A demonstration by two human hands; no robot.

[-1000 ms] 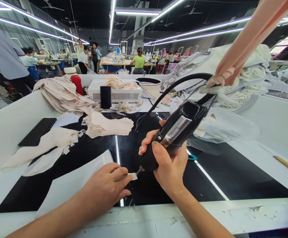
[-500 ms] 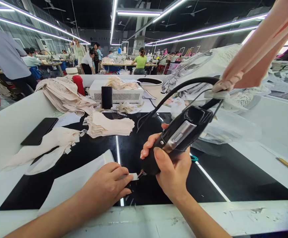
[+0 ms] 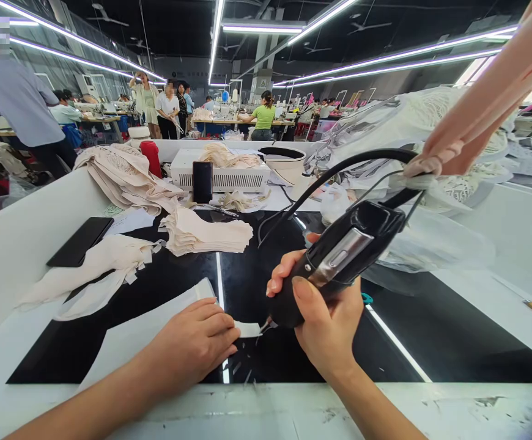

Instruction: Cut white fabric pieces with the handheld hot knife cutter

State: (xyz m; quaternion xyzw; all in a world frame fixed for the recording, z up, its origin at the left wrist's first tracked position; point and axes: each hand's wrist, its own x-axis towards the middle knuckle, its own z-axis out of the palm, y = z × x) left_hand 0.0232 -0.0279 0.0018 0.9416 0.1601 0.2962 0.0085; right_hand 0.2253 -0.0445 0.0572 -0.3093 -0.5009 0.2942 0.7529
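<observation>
My left hand (image 3: 197, 342) lies palm down with its fingers closed on a narrow white strip (image 3: 249, 330). The strip's free end sticks out to the right past the fingertips. Wrapped in my right hand (image 3: 323, 311) is a black corded electric cutter (image 3: 339, 256), tilted down to the left. Its thin metal tip (image 3: 267, 325) meets the end of the strip, or lies just beside it. A white sheet (image 3: 149, 327) extends beneath my left hand and forearm, partly hidden. Small white scraps (image 3: 243, 370) lie on the glossy black work surface (image 3: 288, 354).
A pink cloth tie (image 3: 468, 128) suspends the cutter's cable. Stacked cream fabric pieces (image 3: 206, 232), more cream pieces (image 3: 96, 269) and a black phone (image 3: 81, 241) lie leftward. Behind stand another phone (image 3: 202, 182) and a white vented box (image 3: 229, 178). Plastic bags (image 3: 431, 238) are at right.
My left hand has shifted slightly left, and more of the white strip shows between its fingers and the cutter's tip. The camera view has moved a little. A background person in white now stands upright.
</observation>
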